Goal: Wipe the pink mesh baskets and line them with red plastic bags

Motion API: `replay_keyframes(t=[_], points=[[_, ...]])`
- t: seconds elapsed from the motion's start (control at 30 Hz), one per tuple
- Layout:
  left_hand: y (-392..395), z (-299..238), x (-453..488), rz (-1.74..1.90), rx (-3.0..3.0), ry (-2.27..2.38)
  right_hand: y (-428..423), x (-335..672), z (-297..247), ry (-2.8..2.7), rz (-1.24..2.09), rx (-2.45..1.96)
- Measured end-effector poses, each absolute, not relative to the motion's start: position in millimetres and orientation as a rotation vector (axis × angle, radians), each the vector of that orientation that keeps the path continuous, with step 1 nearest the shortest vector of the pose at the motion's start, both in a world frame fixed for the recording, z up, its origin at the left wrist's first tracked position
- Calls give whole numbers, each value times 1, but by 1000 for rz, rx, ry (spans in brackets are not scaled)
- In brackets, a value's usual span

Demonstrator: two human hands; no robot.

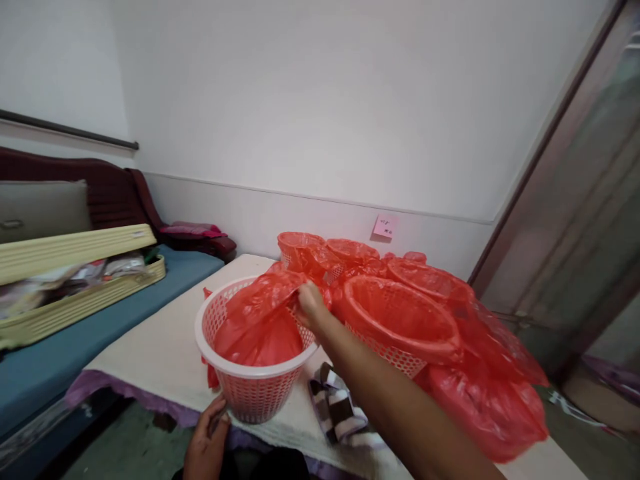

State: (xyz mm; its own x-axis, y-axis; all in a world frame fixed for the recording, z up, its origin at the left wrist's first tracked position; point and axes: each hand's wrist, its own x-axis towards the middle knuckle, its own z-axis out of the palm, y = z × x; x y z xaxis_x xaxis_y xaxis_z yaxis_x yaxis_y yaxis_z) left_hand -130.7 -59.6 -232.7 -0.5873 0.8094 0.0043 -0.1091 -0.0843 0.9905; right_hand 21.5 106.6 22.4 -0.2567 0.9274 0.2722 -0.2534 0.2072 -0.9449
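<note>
A white plastic basket (pixel 257 393) with a perforated wall stands at the table's front edge. Inside it lies part of a thin red plastic bag (pixel 265 337), bunched up and reaching over the far side. My right hand (pixel 309 303) is closed on the bag at the basket's right rim. Low beside the basket's left front is my left hand (pixel 206 437), its thumb and fingers slightly apart, nothing visible in them; I cannot tell whether it touches the basket. To the right stands another basket (pixel 385 353) lined with a red bag folded over its rim.
More red-lined baskets (pixel 353 250) stand behind, with loose red bags (pixel 493 407) at the table's right. A striped cloth item (pixel 335 407) lies under my right forearm. A pale cloth covers the table (pixel 150 343). Left is a bed with an open yellow container (pixel 145 272).
</note>
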Motion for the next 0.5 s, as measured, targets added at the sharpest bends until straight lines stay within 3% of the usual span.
replay_keyframes(t=[0.5], points=[[-56,-240,-128,1798,843,1487,122,89,226,-734,1096,-119]])
